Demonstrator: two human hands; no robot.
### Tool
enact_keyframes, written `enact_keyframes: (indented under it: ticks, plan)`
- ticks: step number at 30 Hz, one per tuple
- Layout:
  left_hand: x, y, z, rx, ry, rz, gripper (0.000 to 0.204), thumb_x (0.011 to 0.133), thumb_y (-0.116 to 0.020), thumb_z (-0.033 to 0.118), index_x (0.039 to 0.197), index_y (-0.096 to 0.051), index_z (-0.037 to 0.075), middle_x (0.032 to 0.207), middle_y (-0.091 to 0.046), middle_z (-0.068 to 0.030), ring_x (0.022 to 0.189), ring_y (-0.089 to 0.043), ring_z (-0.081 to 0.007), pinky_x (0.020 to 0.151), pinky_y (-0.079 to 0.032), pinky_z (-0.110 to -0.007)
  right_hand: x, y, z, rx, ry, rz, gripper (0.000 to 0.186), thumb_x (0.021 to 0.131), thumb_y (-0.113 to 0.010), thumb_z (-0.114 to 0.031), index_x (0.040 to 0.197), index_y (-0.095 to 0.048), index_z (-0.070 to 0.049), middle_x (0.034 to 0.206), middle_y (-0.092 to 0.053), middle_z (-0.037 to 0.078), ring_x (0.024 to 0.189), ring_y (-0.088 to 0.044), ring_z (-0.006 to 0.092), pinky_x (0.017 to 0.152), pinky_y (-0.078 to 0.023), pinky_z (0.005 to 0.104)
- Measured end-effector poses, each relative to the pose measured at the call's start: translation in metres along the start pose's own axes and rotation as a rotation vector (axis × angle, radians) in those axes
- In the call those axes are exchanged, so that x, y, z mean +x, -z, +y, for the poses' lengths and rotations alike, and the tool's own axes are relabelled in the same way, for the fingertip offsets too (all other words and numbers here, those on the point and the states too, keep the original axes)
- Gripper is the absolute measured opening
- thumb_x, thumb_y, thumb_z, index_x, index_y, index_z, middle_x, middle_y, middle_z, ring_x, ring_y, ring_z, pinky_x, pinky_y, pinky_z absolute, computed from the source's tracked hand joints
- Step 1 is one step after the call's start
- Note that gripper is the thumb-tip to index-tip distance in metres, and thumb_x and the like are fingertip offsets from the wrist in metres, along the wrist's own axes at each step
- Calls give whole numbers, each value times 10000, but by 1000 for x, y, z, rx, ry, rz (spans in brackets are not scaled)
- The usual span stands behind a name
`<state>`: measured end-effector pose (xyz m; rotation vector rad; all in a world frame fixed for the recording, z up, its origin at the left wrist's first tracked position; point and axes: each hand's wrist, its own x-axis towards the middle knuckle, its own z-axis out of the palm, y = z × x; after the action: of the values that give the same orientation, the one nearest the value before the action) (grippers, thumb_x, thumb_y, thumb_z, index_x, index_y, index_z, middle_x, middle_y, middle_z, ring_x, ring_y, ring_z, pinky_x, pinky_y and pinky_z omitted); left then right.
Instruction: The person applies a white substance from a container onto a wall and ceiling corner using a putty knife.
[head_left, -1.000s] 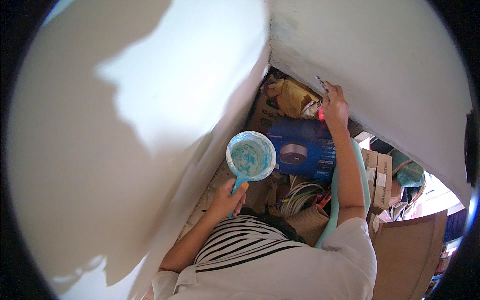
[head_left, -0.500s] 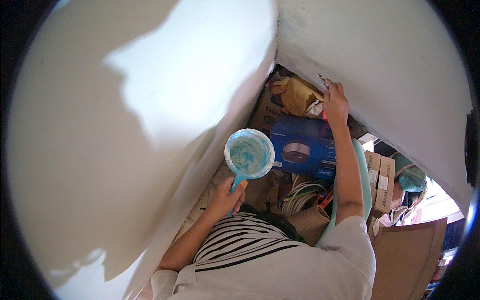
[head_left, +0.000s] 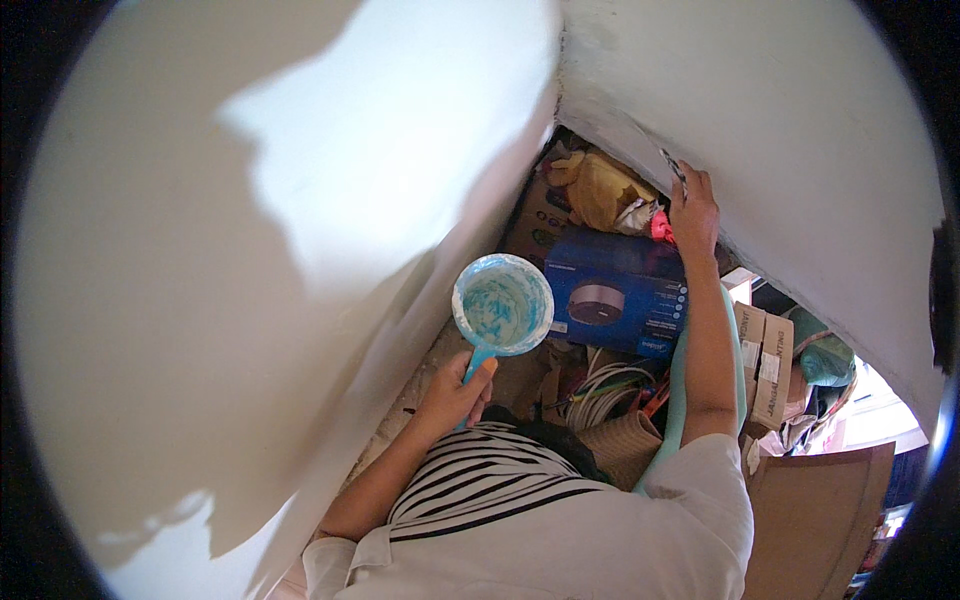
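Left hand (head_left: 455, 395): wrapped round the handle of a dipper (head_left: 505, 349), thumb up top. Looks like a proper grip to me.
Right hand (head_left: 697, 212): fingers bent around a thin tool (head_left: 673, 170) with its tip poking out. Can't tell how hard they're squeezing.
Dipper spot: just left of the blue box (head_left: 615, 295), mouth facing up. Can't tell how high it sits against the box.
Dipper feel: pale smears all over the inside and rim, doesn't look very full, so I'd guess pretty light. Looks like stiff plastic, not something that'd shatter easily. Handle's the place to hold it; that messy rim is probably slippery.
Tool spot: past the far right corner of the blue box, close by the right wall (head_left: 790, 130). Can't tell if it's touching.
Tool feel: my guess is light and thin, easy to twist in your fingers, so keep hold of the back end. The exact kind is too small to make out.
Left arm: elbow bent, forearm angling in toward the near left corner of the blue box.
Right arm: reaching well out along the right side of the blue box, nearly straight, knuckles up.
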<state>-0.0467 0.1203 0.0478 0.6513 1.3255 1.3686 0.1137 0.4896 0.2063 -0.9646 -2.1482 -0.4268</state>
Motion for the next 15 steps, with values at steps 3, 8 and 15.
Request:
enact_keyframes:
  ticks: [3, 8, 15]
  plan:
    - [-1, 1, -3, 32, -53, -6, 303, 992, -522, 308, 899, -498, 20, 649, -543, -34, 415, -489, -87, 347, -362, -255, -20, 26, -12, 140, 11, -8, 276, 897, -587, -156, 1157, -600, -65, 1078, -615, 172, 933, -639, 356, 803, -521, 429]
    - [1, 7, -8, 82, -71, -11, 270, 986, -537, 285, 930, -511, 22, 655, -545, -30, 420, -491, -86, 357, -364, -252, -62, 99, -73, 383, -79, -17, 177, 845, -660, -109, 1007, -665, -39, 923, -674, 161, 875, -662, 286, 754, -521, 366]
    - [12, 14, -18, 54, -92, -49, 242, 966, -582, 270, 928, -532, 36, 670, -568, -23, 437, -491, -76, 391, -374, -238, -119, 144, -130, 584, 53, -317, 158, 811, -683, -77, 961, -649, -37, 863, -667, 138, 739, -665, 292, 658, -536, 352]
